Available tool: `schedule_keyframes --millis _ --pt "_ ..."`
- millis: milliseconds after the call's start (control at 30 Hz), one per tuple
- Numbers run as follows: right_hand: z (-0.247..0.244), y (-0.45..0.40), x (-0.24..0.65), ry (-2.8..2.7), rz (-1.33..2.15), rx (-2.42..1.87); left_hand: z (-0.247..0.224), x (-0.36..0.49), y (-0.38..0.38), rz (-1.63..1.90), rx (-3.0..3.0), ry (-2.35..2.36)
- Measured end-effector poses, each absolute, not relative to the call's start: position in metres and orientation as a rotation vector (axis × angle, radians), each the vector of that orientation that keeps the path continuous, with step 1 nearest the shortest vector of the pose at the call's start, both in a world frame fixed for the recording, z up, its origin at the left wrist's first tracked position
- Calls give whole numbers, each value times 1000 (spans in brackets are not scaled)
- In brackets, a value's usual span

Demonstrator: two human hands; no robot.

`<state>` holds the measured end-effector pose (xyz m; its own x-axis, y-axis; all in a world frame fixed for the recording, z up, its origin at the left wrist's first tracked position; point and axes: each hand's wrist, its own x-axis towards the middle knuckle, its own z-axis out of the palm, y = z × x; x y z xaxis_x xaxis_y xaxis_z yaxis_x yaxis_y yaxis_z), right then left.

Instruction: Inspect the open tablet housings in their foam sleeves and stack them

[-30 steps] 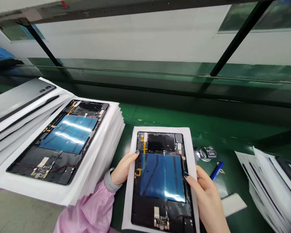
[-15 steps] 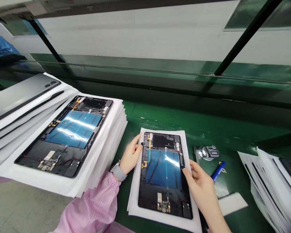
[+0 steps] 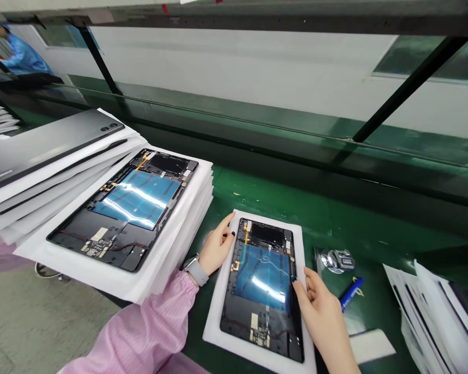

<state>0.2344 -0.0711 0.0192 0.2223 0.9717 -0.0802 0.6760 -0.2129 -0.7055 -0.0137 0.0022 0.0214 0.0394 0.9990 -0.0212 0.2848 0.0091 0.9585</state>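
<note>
An opened tablet, its inside facing up with a blue-filmed battery, lies on a white foam sheet on the green bench. My left hand pinches the sheet's upper left edge, its thumb close beside the tablet's rim. At the right edge, my right hand has its thumb on the tablet's rim and its fingers curled at the sheet's side. A thin pale thread or wire appears across the blue film.
To the left stands a stack of white sheets topped by another opened tablet; a grey tablet cover lies beyond. On the right are a round metal object, a blue marker, a white pad and stacked sheets. A co-worker in blue sits far left.
The view has shifted, so the left stack and co-worker appear farther right. The tablet and sheet are turned slightly clockwise. My left thumb has shifted slightly off the tablet's rim; my right hand keeps its grip.
</note>
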Motion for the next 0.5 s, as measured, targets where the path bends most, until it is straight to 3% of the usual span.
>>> schedule_keyframes --millis 133,367,500 --pt "31 -71 237 -1559 656 -1977 16 -14 3 1045 1490 1417" --pt "64 -48 279 -1662 -49 -2030 28 -16 -9 1221 1484 1385" --pt "48 -32 300 -1721 -63 -1953 41 -18 -13 1200 1484 1360"
